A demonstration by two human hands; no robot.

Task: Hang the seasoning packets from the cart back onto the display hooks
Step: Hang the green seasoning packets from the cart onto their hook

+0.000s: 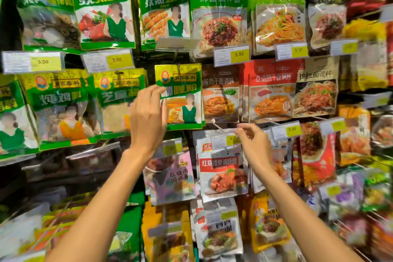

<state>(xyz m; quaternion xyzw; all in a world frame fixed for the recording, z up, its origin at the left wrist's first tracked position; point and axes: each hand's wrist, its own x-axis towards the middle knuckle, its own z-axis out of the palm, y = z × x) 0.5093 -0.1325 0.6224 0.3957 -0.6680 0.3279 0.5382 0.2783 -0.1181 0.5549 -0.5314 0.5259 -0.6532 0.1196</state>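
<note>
Head view: the green-and-yellow foil seasoning packet [180,95] hangs on a display hook [179,67] at 2 o'clock from the left hand [148,117], whose loosely curved fingers rest against its left edge. Light, crinkly and likely slippery, it is best pinched at its punched top. The right hand [253,140], at 4 o'clock, bunches its fingertips by a clear price-label strip [225,137]; blur hides any grip.

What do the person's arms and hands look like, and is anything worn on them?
Both the left hand and the right hand are bare, without gloves. No ring, watch or bracelet shows. The left forearm and the right forearm are bare too, with no sleeve in view.
</note>
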